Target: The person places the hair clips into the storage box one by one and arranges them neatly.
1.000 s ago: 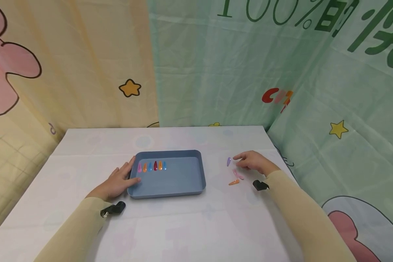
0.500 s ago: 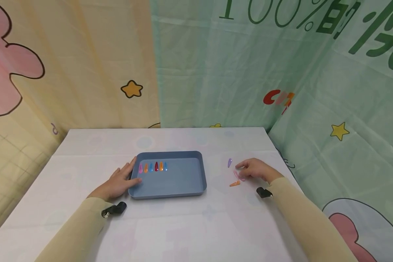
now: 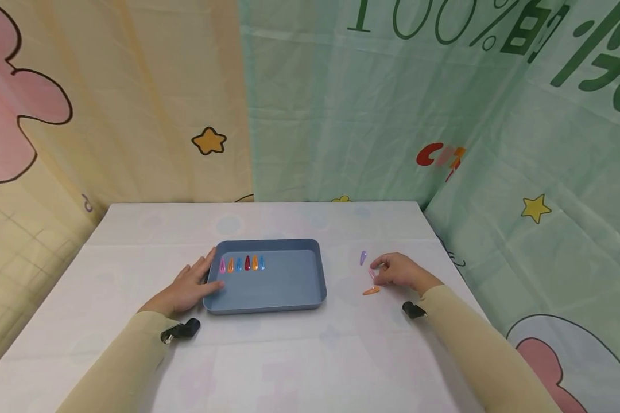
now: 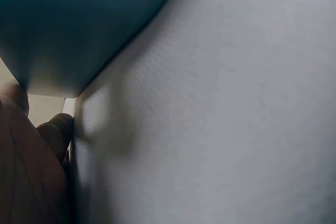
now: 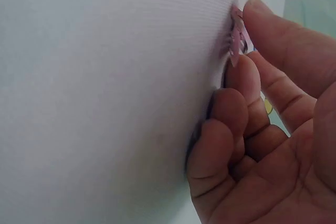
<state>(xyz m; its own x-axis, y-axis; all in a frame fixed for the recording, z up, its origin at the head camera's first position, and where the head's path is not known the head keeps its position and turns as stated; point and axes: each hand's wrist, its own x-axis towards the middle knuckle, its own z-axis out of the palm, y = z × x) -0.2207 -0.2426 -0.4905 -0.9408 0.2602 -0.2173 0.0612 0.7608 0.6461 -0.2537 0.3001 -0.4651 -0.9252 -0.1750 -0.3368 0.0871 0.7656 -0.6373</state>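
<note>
My left hand (image 3: 184, 288) rests along the left side of a blue-grey tray (image 3: 274, 289), fingers stretched out and thumb over the rim. In the left wrist view, the tray's wall (image 4: 79, 30) rises beside that hand. Several glossy hair clips, among them a dark red one (image 3: 247, 263), lie in a row in the tray's upper left. To the right of the tray, my right hand (image 3: 400, 271) pinches at a pink hair clip (image 5: 236, 43), its other fingers curled against the table. A purple hair clip (image 3: 363, 257) and an orange hair clip (image 3: 371, 291) lie close by.
A white patterned cloth (image 3: 289, 361) covers the table. Printed curtains (image 3: 330, 115) stand behind and on the right side. A black wrist camera (image 3: 413, 310) sits at the right sleeve, another (image 3: 186, 328) at the left.
My right hand has moved from near the purple clip down to the pink clips, and its fingers have drawn in. My left hand and the tray have stayed in place.
</note>
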